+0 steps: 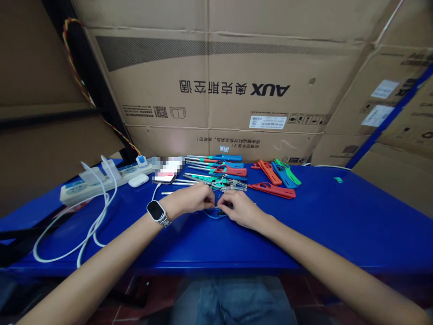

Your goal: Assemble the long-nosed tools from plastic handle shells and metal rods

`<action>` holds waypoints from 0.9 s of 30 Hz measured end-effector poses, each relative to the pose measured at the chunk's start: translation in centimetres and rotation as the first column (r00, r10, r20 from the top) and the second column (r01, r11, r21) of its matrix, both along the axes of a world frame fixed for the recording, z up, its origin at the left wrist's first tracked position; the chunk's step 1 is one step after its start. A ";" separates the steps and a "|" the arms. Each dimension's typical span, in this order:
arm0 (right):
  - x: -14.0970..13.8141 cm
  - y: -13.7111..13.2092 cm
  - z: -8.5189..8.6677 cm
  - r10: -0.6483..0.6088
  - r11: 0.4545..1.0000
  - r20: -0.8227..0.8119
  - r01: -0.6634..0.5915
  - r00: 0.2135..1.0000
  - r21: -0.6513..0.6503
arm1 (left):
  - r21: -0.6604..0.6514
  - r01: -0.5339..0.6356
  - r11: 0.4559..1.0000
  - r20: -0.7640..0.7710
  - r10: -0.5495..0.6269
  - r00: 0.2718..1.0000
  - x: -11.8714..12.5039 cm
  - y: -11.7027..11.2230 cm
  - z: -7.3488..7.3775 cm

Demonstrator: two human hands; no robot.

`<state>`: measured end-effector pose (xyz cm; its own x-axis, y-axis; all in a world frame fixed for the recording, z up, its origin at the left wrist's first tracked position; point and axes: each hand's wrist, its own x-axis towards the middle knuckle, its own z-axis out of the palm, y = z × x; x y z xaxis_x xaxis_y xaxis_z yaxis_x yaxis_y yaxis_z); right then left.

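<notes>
My left hand (192,198), with a smartwatch (157,211) on the wrist, and my right hand (241,209) meet at the middle of the blue table (338,225). Both have their fingers curled round a small blue plastic handle piece (214,213) that lies between them on the table. Just behind my hands lies a row of screwdrivers (219,174) with blue, red and green handles and metal shafts. To their right lie loose red, blue and green plastic handles (277,178).
A white power strip (101,180) with chargers and white cables (84,225) sits at the left. Beside it are a white earbud case (138,180) and a phone (164,178). Large cardboard boxes (219,81) wall the back. A small green piece (338,179) lies at right.
</notes>
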<state>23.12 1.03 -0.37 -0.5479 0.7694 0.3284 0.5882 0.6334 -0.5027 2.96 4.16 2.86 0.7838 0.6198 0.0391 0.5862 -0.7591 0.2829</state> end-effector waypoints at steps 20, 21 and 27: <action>0.5 0.8 0.9 0.039 0.992 0.015 -0.037 0.999 -0.125 | 0.063 -0.083 0.995 -0.143 0.092 0.986 0.7 -0.8 0.6; 0.6 0.8 1.0 0.030 0.990 0.020 -0.027 0.999 -0.136 | 0.068 -0.073 0.995 -0.136 0.082 0.987 0.7 -0.9 0.5; 0.2 0.6 1.3 -0.052 0.989 0.060 0.060 0.997 -0.135 | 0.126 -0.031 0.992 -0.106 0.044 0.993 0.0 -1.0 -0.6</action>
<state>23.32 1.67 0.93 -0.5173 0.8349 0.1877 0.6506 0.5262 -0.5476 2.98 3.20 2.29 0.7639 0.6444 0.0338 0.6369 -0.7614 0.1210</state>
